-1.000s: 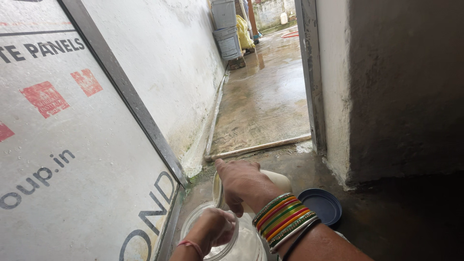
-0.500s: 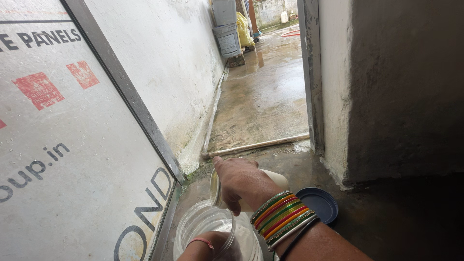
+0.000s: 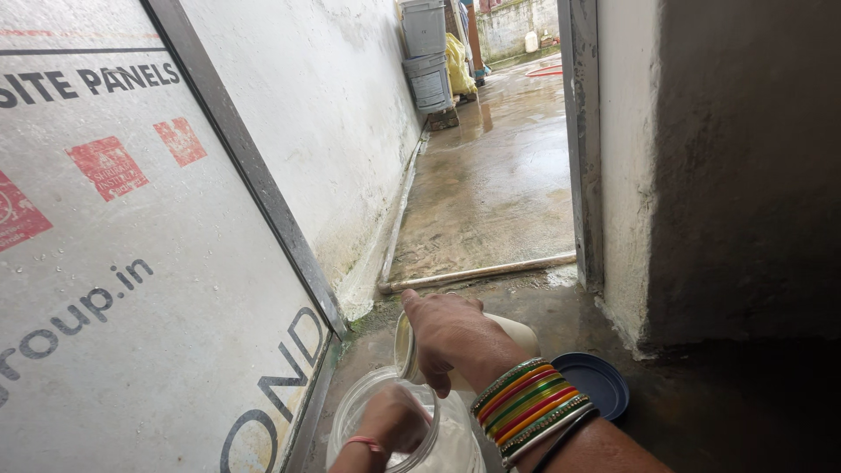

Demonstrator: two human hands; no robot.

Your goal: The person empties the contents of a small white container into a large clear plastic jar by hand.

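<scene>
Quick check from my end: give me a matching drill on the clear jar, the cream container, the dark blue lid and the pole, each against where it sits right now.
Things:
1. clear jar
2. cream container
3. dark blue lid
4. pole

Places:
A. flat on the floor, right of the bangled wrist
B. lying across the doorway
C. tipped on its side under the right hand
D. left hand reaching into its mouth

Pairs: 1-D, 2-C, 3-A, 4-B

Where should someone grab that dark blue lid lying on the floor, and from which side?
Probably by its rim. The dark blue lid lies flat on the wet concrete floor, so there is no underside to reach; pinch the raised edge from above. Its far right edge looks best, since the right hand, holding the tilted cream container, and its bangled wrist cover the left side.
</scene>
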